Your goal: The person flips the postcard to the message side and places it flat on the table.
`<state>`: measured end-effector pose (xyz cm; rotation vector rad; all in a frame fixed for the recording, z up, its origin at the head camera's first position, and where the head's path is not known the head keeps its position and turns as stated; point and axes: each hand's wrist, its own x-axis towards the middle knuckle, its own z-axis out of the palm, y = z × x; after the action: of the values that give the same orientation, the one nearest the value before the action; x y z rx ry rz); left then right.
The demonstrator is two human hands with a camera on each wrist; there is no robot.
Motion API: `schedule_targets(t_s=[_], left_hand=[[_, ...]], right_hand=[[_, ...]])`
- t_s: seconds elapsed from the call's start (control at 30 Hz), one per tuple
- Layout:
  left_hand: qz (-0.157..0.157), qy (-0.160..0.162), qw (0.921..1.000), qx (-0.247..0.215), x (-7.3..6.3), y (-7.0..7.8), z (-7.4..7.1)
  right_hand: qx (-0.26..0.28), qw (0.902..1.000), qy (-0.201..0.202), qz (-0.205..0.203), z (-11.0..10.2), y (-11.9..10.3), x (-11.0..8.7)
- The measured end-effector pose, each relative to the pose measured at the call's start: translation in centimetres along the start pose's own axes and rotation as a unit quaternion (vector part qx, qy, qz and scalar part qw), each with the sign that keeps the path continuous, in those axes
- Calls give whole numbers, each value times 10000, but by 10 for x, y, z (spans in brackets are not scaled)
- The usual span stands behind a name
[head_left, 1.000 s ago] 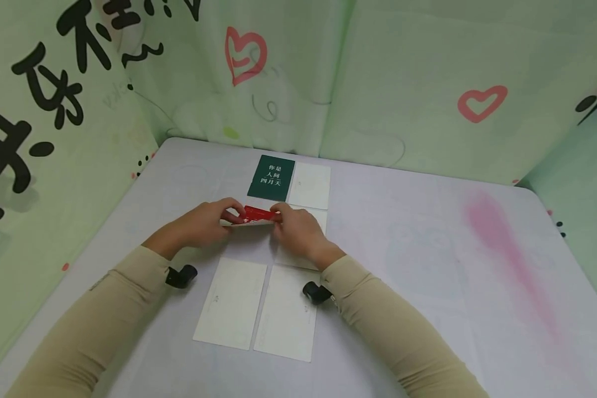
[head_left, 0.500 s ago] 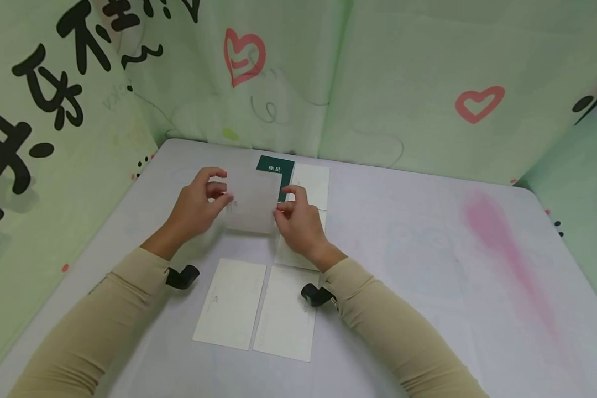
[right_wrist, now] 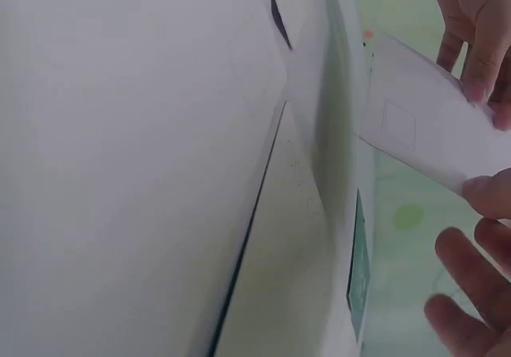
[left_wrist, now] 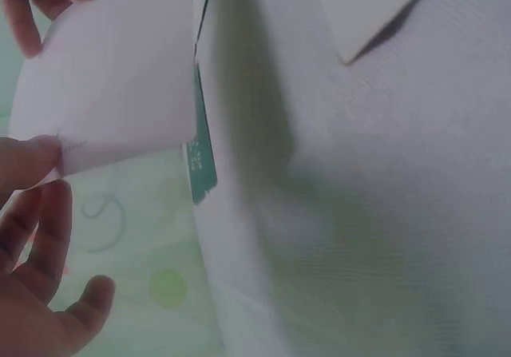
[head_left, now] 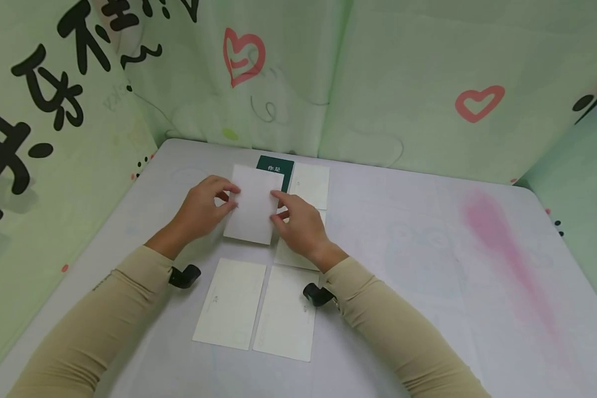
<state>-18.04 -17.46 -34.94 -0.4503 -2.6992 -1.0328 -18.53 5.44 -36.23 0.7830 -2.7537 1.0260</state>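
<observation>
Between both hands a white-backed postcard [head_left: 252, 204] is held up, its plain pale side facing me in the head view. My left hand [head_left: 201, 209] pinches its left edge, and my right hand [head_left: 302, 225] pinches the right edge. A faint stamp box shows on the postcard [right_wrist: 415, 117] in the right wrist view. Behind its upper part lies a dark green card [head_left: 275, 163] with white characters, partly covered in the head view. To the right of the hands, a white card [head_left: 312, 186] lies flat, and another white card [head_left: 294, 257] is half hidden by my right hand.
Nearer to me, two white cards lie side by side, a left card [head_left: 230, 304] and a right card [head_left: 284, 315]. The white table [head_left: 403, 287] carries a pink smear on its right. Green printed curtains [head_left: 388, 66] hang along the far edge and both sides.
A second ago the postcard's red side showed, low between the hands. It has since been raised and turned, so its white side shows, and now appears longer than half a second ago.
</observation>
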Motion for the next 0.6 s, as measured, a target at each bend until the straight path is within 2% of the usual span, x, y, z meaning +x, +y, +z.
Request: schedule_targets(t_s=[0.13, 0.3, 0.47, 0.6], left_hand=[[-355, -383, 9986, 71, -2, -1, 3], [-589, -728, 9955, 136, 0, -2, 8], [-717, -936, 9926, 302, 2, -2, 12], [-890, -1112, 9889, 427, 5, -3, 15]], right_hand=[[-703, 9971, -279, 88, -1, 1, 1], [-1167, 9915, -537, 230, 3, 2, 3], [-1452, 9868, -626, 355, 7, 2, 3], [-1462, 9854, -730, 486, 9, 1, 3]])
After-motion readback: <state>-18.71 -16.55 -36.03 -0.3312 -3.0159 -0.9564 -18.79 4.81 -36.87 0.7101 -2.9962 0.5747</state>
